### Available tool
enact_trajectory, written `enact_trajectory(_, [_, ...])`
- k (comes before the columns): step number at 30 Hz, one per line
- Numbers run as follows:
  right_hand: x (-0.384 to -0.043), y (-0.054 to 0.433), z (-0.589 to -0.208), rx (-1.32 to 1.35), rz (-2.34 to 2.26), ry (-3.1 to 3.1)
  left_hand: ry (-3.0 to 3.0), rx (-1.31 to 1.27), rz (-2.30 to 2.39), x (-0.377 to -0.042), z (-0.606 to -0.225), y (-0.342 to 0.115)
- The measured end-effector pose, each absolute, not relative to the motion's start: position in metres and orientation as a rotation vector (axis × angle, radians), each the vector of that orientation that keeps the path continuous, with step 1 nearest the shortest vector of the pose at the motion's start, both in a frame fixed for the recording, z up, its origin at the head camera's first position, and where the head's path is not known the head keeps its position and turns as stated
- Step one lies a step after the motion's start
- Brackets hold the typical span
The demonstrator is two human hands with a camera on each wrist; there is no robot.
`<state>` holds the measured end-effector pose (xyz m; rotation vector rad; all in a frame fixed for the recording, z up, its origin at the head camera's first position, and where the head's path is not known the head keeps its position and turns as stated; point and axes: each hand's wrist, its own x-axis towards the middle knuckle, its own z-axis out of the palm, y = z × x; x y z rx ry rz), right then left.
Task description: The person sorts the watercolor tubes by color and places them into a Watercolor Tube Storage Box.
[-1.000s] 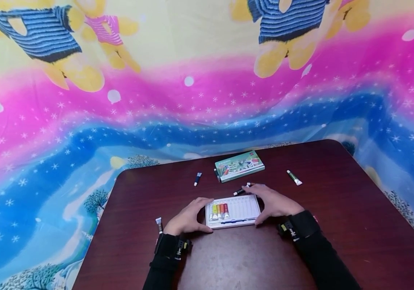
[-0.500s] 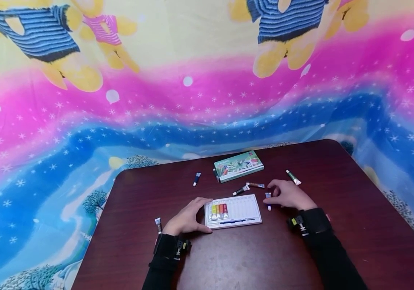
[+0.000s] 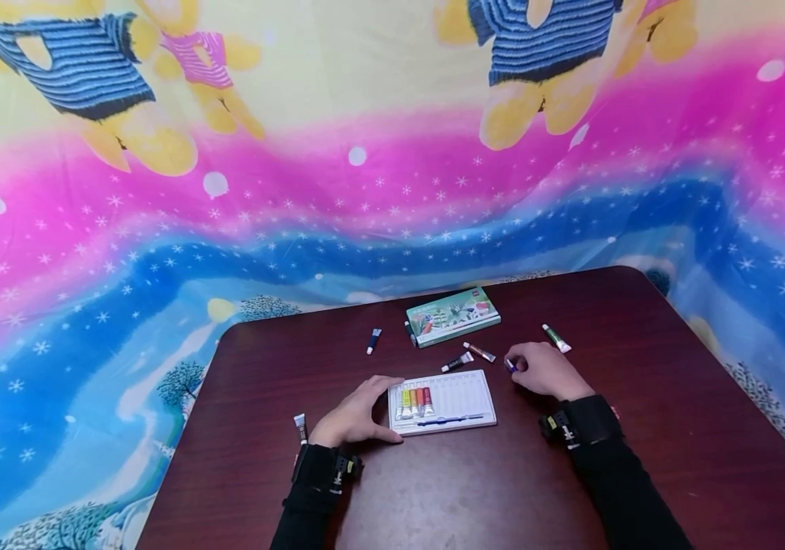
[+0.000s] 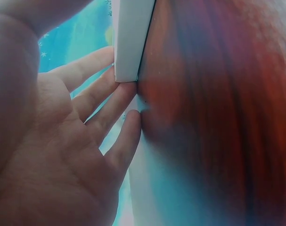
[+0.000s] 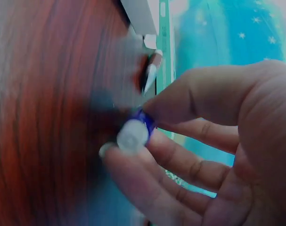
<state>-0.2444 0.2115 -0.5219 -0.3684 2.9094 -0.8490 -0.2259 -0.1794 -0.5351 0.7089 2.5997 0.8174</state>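
Note:
A white plastic tray (image 3: 464, 393) lies mid-table with several yellow, orange and red paint tubes (image 3: 415, 400) in its left slots and a blue paintbrush (image 3: 450, 420) along its near side. My left hand (image 3: 354, 415) holds the tray's left end, thumb at the near corner, fingers at the far one. In the left wrist view, fingertips (image 4: 128, 89) meet the tray's white edge (image 4: 131, 42). Right of the tray, my right hand (image 3: 547, 370) pinches a blue-purple paint tube (image 5: 145, 121) between thumb and fingers, its white cap facing the right wrist camera.
Beyond the tray lie a black paint tube (image 3: 457, 362) and a brown one (image 3: 479, 351). Farther back are a green box (image 3: 454, 315), a dark blue tube (image 3: 374, 341) and a green tube (image 3: 556, 338). Another dark tube (image 3: 301, 428) lies behind the left wrist.
My right hand has left the tray's right end, moved right and picked up the blue-purple tube. The brown tube has turned slightly. My left hand stays at the tray.

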Motion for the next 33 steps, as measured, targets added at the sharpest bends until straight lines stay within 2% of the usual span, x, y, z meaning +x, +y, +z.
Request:
enact_trajectory(13, [-0.247, 0.231, -0.516, -0.425, -1.071, 2.929, 2.572, 0.739, 0.857, -0.226, -0.531, -0.181])
enact_trajectory(22, [-0.249, 0.231, -0.501, -0.407, -1.858, 2.509, 2.565, 0.723, 0.869, -0.228, -0.534, -0.182])
enact_trajectory(26, [-0.25, 0.226, -0.498, -0.457, -1.986, 2.343, 2.567, 0.713, 0.869, -0.228, -0.535, -0.184])
enact_trajectory(33, [-0.25, 0.223, -0.503, -0.432, -2.028, 2.401, 2.557, 0.744, 0.877, -0.227, -0.537, -0.183])
